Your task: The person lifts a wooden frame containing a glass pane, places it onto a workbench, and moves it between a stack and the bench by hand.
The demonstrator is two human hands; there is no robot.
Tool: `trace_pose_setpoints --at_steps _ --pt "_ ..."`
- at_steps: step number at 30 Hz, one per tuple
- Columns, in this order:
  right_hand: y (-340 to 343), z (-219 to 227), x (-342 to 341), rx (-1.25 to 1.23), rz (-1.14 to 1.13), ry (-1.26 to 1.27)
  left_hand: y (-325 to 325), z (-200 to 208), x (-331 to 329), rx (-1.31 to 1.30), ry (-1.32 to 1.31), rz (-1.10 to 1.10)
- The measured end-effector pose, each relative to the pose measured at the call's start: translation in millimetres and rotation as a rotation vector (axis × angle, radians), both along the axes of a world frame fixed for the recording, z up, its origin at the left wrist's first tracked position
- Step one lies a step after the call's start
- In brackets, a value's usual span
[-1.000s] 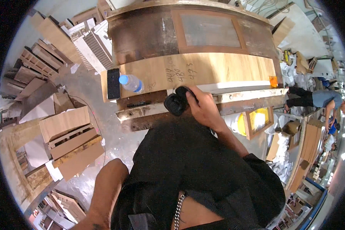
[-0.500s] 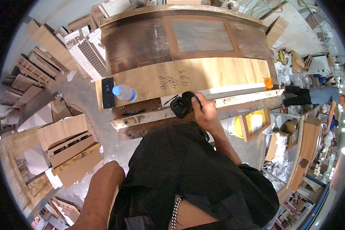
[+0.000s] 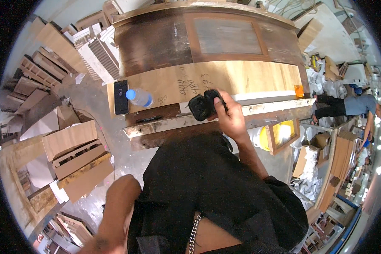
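My right hand (image 3: pixel 232 117) is closed around a small black hinged case (image 3: pixel 200 108) that stands open, its two halves spread. The thumb lies on the right half. The case is over the near edge of a workbench (image 3: pixel 152 46), in front of a pale wooden board (image 3: pixel 254 78) with handwriting on it. Of my left side only the bent arm (image 3: pixel 122 199) shows at lower left; the hand itself is out of view. Left of the case lie a dark pen (image 3: pixel 149 120), a blue-capped water bottle (image 3: pixel 139 98) on its side and a black phone (image 3: pixel 121 97).
A framed panel (image 3: pixel 228 36) lies at the bench's far side. An orange object (image 3: pixel 299 90) sits at the board's right end. Cut boards (image 3: pixel 70 139) are stacked at left. A yellow-and-wood frame (image 3: pixel 279 136) is below the bench at right. Another person (image 3: pixel 360 106) stands at far right.
My right hand has shifted slightly and turned the black case, so its open halves show more side by side. My left arm has moved a little. The view has shifted slightly.
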State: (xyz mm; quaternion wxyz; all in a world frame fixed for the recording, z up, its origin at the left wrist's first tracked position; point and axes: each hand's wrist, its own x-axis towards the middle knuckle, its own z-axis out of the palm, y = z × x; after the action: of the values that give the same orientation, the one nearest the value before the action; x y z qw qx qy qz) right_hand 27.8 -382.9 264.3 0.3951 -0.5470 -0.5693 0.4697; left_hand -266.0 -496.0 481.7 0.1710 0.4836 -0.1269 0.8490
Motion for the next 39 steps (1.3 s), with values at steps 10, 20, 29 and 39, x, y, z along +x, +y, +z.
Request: trace_pose_setpoints --at_steps 10,20,29,39 --pt "3.9 26.6 -26.3 0.006 0.024 -0.116 106.1 -199.2 112.1 -0.984 1.456 0.653" --pt "8.9 -12.2 -26.5 -0.028 -0.019 -0.209 106.0 -215.8 114.7 -0.935 1.508 0.618" --pt "28.6 -55.8 9.2 -0.165 -0.088 0.07 83.9 -42.3 182.1 -0.427 0.2 -1.113" --pt "28.5 -28.0 -27.9 -0.286 -0.087 0.114 88.3 -55.1 219.0 -0.167 0.018 -1.66"
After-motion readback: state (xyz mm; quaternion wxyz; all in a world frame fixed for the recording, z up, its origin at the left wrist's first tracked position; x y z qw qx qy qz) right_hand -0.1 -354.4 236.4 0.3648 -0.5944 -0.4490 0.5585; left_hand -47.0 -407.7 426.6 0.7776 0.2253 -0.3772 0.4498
